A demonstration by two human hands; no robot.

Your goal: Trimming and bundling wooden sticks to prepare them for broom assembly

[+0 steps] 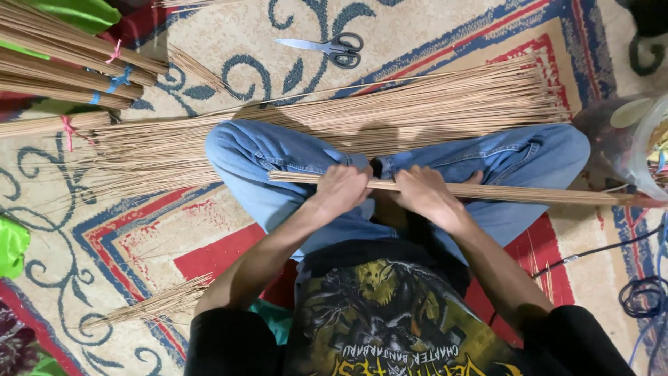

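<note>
In the head view, a thin bundle (487, 191) of long tan sticks is held level across the lap, over blue jeans (278, 167). The left hand (342, 189) is closed around the bundle at about its middle, knuckles up. The right hand (423, 193) is wrapped on it just beside the left, toward 3 o'clock. Both hands are curled shut on the sticks, not spread. The bundle's long end runs out to 3 o'clock, up to a plastic tub (637, 143) at the frame edge.

The step in hand seems to be gathering and squaring a handful of sticks. By judgement, a firm, even grip would be needed next so that no stick slips out.

A wide loose heap of sticks (390, 115) is spread on the carpet (139, 230) beyond the knees, at 12 o'clock. Tied bundles (66, 59) with pink and blue ties are stacked at 10 o'clock. Scissors (327, 47) are laid well apart at 12 o'clock, past the heap. A small sheaf (156, 304) is left at 8 o'clock, near the left elbow. Dark cables (643, 296) are coiled at 4 o'clock. The tub stands close to the bundle's far end and could be struck if the bundle is swung; the knees crowd the space beneath the hands.
</note>
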